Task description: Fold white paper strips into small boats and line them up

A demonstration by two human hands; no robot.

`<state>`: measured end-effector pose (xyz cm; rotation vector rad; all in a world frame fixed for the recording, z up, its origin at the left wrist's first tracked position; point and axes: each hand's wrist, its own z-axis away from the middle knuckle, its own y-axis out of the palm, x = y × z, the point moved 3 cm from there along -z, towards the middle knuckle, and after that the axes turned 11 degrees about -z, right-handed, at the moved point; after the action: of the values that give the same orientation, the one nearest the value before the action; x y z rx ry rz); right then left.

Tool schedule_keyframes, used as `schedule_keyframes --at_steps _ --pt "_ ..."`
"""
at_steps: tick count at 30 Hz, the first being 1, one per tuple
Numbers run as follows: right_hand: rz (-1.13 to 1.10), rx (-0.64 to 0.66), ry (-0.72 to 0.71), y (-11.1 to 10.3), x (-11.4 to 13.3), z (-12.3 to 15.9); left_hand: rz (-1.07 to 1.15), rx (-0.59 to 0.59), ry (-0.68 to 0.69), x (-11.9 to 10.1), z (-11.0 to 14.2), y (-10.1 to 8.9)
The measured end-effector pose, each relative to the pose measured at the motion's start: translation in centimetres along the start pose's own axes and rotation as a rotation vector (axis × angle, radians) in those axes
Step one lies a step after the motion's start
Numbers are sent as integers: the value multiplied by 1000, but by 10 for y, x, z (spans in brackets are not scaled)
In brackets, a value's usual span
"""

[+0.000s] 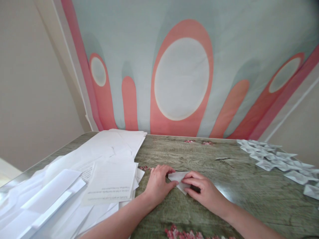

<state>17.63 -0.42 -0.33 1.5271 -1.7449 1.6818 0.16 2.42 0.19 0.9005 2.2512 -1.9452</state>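
Between the left hand and right hand, a small folded paper sits over the counter, well in from its left edge; each grip is pinched on it. It seems light, thin, easily creased, best held at folds. Folded pieces lie toward the far right corner.

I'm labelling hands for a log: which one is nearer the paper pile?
Left. The left hand is just right of the pile; the right hand is farther right, at the folded paper's right side.
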Motion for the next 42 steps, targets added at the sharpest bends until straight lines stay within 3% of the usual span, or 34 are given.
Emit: schedule_keyframes --at_steps 10,18,42 --pt "162 -144 -65 -2 -8 3 51 -2 84 -4 0 -3" --pt "277 -128 -87 -4 -5 1 62 4 100 -2 0 0" --pt "290 -77 -89 -2 2 2 -90 51 215 -10 4 -4"
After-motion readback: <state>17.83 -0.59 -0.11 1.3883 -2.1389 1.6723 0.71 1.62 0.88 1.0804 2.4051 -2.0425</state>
